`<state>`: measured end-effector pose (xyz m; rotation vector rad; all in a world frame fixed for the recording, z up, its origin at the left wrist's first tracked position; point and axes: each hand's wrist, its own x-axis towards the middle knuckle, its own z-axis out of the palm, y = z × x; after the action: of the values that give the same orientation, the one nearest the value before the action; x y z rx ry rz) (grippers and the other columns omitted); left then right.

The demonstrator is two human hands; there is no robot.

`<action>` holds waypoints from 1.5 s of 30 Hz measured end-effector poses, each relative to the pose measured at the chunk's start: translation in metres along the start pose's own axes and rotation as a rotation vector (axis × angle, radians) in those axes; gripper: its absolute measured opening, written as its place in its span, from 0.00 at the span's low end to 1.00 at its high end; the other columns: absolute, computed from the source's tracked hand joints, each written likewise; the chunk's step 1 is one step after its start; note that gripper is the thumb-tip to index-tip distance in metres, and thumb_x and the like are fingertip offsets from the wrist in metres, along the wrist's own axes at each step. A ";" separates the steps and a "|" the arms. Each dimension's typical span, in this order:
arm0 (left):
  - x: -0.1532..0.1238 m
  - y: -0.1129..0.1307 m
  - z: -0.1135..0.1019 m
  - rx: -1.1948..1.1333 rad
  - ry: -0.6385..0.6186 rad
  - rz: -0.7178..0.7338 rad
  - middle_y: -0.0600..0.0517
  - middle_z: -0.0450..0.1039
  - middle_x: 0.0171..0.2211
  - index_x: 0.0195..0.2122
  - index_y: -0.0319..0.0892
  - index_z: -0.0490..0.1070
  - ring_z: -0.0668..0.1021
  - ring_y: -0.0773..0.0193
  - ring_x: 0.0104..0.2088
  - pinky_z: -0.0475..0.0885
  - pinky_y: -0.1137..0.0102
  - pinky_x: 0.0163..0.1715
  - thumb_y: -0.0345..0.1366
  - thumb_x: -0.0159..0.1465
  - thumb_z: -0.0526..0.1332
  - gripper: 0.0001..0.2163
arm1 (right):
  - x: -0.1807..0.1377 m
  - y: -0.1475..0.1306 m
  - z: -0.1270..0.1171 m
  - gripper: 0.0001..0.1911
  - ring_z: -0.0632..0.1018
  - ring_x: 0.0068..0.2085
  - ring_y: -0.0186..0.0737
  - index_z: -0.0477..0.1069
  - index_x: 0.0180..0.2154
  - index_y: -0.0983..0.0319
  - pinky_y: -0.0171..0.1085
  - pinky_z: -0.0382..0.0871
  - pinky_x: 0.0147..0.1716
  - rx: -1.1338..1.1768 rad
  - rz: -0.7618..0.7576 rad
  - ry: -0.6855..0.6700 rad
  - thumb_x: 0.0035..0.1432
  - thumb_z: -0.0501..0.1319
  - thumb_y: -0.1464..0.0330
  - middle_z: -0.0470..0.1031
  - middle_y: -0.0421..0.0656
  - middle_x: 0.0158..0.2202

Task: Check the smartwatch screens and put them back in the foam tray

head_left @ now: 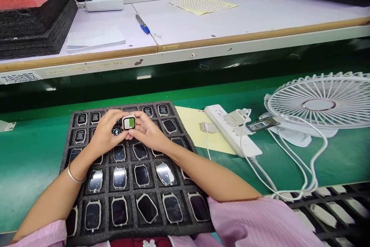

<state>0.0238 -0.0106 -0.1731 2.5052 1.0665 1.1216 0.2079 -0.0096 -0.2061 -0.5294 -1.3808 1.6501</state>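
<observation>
A small smartwatch case (129,122) without a strap, its screen lit green and white, is held up between my two hands over the tray. The fingertips of my left hand (105,131) grip its left side. My right hand (148,131) closes around its right side, with the thumb near the lower edge. Below my left fingers shows another watch (116,130) with a lit dark face; whether I touch it I cannot tell. The black foam tray (130,191) beneath holds rows of watch cases, some with white text on screen, others dark. My hands and forearms cover several compartments.
Right of the tray lie yellow paper (190,123), a white power strip (231,129) with chargers and cables, and a white fan (320,104). A raised shelf (179,27) behind carries foam blocks (31,12), a pen (142,24) and a notepad (96,38). Another tray (341,216) is at lower right.
</observation>
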 end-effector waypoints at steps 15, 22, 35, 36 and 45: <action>-0.004 0.004 0.006 0.166 -0.044 0.159 0.46 0.74 0.39 0.62 0.41 0.60 0.74 0.57 0.38 0.71 0.62 0.40 0.34 0.68 0.60 0.22 | 0.000 -0.001 0.001 0.21 0.76 0.27 0.33 0.61 0.40 0.58 0.34 0.74 0.28 -0.013 0.065 0.129 0.57 0.68 0.56 0.73 0.35 0.30; -0.006 0.007 0.012 0.115 -0.045 0.166 0.47 0.73 0.38 0.65 0.40 0.56 0.74 0.57 0.37 0.72 0.61 0.40 0.35 0.68 0.60 0.25 | 0.000 -0.006 0.001 0.23 0.76 0.25 0.34 0.62 0.35 0.59 0.32 0.71 0.23 -0.005 0.059 0.170 0.57 0.66 0.49 0.74 0.36 0.27; -0.006 0.009 0.012 0.086 -0.041 0.133 0.49 0.72 0.35 0.63 0.41 0.59 0.73 0.59 0.35 0.71 0.63 0.38 0.33 0.67 0.61 0.24 | 0.001 -0.006 0.001 0.23 0.77 0.28 0.35 0.62 0.35 0.59 0.33 0.72 0.25 -0.024 0.048 0.158 0.57 0.65 0.47 0.74 0.37 0.29; -0.006 0.009 0.012 0.090 -0.043 0.133 0.49 0.72 0.35 0.63 0.41 0.58 0.73 0.59 0.35 0.72 0.62 0.38 0.33 0.67 0.61 0.24 | 0.001 -0.006 0.001 0.23 0.76 0.28 0.35 0.62 0.35 0.59 0.33 0.72 0.25 -0.027 0.051 0.158 0.57 0.66 0.47 0.74 0.37 0.29; -0.006 0.007 0.010 0.100 -0.024 0.132 0.48 0.73 0.39 0.65 0.44 0.57 0.75 0.59 0.38 0.72 0.63 0.39 0.30 0.66 0.60 0.26 | -0.001 -0.006 0.003 0.24 0.75 0.29 0.34 0.60 0.38 0.58 0.34 0.73 0.29 -0.018 0.074 0.122 0.52 0.72 0.54 0.70 0.35 0.30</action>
<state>0.0317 -0.0182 -0.1801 2.6944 0.9868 1.0947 0.2080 -0.0119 -0.1999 -0.6879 -1.3006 1.6377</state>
